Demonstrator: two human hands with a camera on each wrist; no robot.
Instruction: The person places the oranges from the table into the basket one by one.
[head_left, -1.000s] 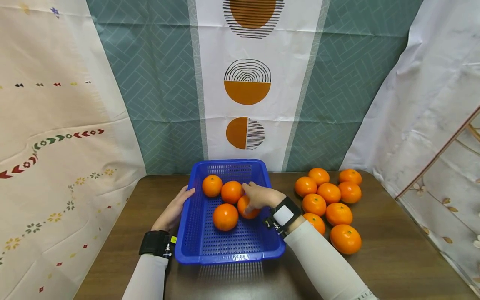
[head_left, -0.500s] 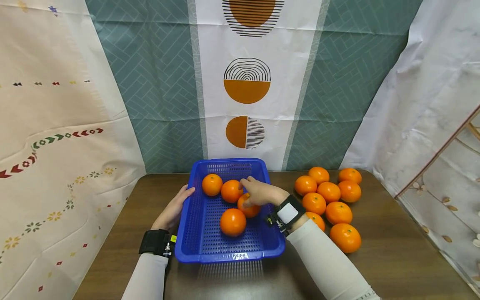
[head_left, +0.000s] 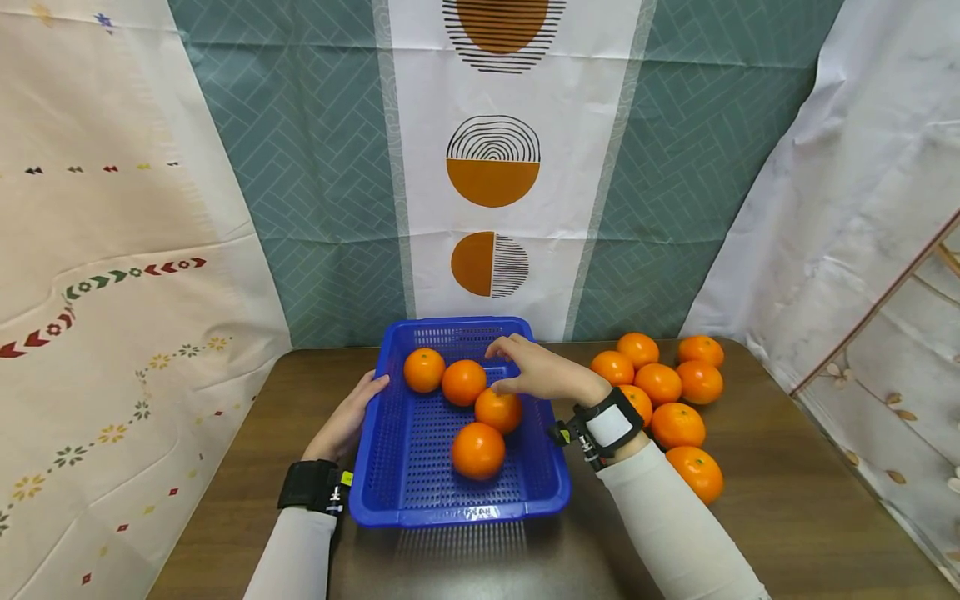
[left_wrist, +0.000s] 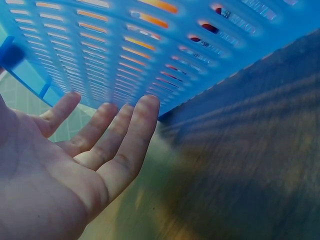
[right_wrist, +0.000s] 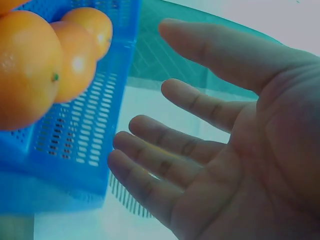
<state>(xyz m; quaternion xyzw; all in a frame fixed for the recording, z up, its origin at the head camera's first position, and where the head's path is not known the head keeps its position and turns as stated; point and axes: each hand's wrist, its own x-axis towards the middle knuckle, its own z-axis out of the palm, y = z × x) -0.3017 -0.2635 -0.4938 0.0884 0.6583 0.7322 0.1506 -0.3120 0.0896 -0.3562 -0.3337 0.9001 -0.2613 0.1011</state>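
Several oranges [head_left: 478,451] lie in a blue plastic basket [head_left: 450,518] with slotted walls. My left hand [head_left: 348,421] holds the basket's left side, its thumb at the rim; in the left wrist view the fingers [left_wrist: 142,125] lie against the outside wall, the thumb mostly hidden. Over the basket's right rim, my right hand [head_left: 551,373] is spread with nothing in its grasp. Close below its thumb is one orange [head_left: 498,410]; the head view does not settle whether they touch. In the right wrist view the fingers [right_wrist: 150,185] are apart from the fruit.
A cluster of several more oranges [head_left: 678,426] sits on the brown wooden table [head_left: 787,500] to the right of the basket, partly behind my right forearm. Patterned cloth [head_left: 330,167] hangs behind the table and along both sides.
My right hand has let go of the orange at the basket's right side and moved up and right. The front orange has rolled rightward against it. My left hand has stayed put.
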